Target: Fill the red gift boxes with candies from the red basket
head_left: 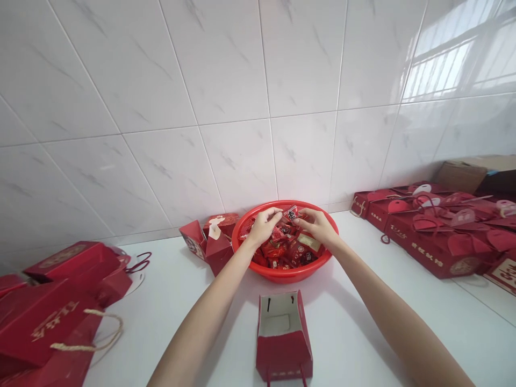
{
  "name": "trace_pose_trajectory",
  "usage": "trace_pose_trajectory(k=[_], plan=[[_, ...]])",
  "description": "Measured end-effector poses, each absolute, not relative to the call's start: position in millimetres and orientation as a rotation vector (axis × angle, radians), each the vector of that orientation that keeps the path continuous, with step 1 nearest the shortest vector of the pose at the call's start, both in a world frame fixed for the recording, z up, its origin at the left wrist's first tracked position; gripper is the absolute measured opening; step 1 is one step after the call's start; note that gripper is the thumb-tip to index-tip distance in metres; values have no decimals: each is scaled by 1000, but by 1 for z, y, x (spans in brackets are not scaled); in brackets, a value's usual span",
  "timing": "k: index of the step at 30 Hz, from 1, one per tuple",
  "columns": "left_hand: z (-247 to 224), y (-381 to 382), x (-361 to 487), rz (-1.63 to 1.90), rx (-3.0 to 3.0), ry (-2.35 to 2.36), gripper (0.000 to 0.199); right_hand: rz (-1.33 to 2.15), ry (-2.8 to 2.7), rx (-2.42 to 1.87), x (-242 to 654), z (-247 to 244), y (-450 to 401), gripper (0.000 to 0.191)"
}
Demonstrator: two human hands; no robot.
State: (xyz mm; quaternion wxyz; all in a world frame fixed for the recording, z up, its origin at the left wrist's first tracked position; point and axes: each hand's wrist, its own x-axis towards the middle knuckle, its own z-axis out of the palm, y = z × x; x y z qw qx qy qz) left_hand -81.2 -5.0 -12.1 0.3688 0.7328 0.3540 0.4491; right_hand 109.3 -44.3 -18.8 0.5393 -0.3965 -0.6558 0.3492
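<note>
I have both bare hands over the red plastic basket [291,275], near its 12 o'clock side. A small red packet with black writing [290,213] sits between my fingertips, on top of the other shiny packets [278,250]. My right hand [320,226] has a narrow pinch and looks to be holding the packet's edge. My left hand [263,226] has its thumb and finger close together at the packet's 9 o'clock side, but I cannot tell if they touch it or grip anything.

I think a soft pinch by the edge is best, as the wrapper looks slick and could slide or crinkle. I would lift it straight up so the packets around it don't tumble, and hold my wrists above the rim so I don't tip the basket. The open gift box [284,355] stands at 6 o'clock from the basket, between my arms, so I would watch my elbows there.

My fingers hide part of the packet, and its writing is too small for me to read. I can't see how deep the pile goes. The box's cord handle [303,376] runs off at 6 o'clock. The gift boxes at 8 o'clock [52,322] and the brown carton at 2 o'clock [461,176] are cut off by the edges of my view.
</note>
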Motion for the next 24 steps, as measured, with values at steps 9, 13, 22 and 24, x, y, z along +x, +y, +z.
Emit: trace_pose_trajectory(k=[9, 13, 22, 24], plan=[[-16, -10, -79, 776, 2183, 1167, 30, 938, -1285, -943, 110, -17, -50, 32], [-16, -13, -76, 599, 2298, 1157, 32, 955, -1241, -941, 111, -18, -50, 36], [-15, -11, -77, 816, 2132, 1155, 23, 1030, -1153, -1022, 111, -21, -48, 32], [-14, -11, -77, 832, 2103, 1153, 23, 1043, -1139, -1022, 112, -19, -49, 31]])
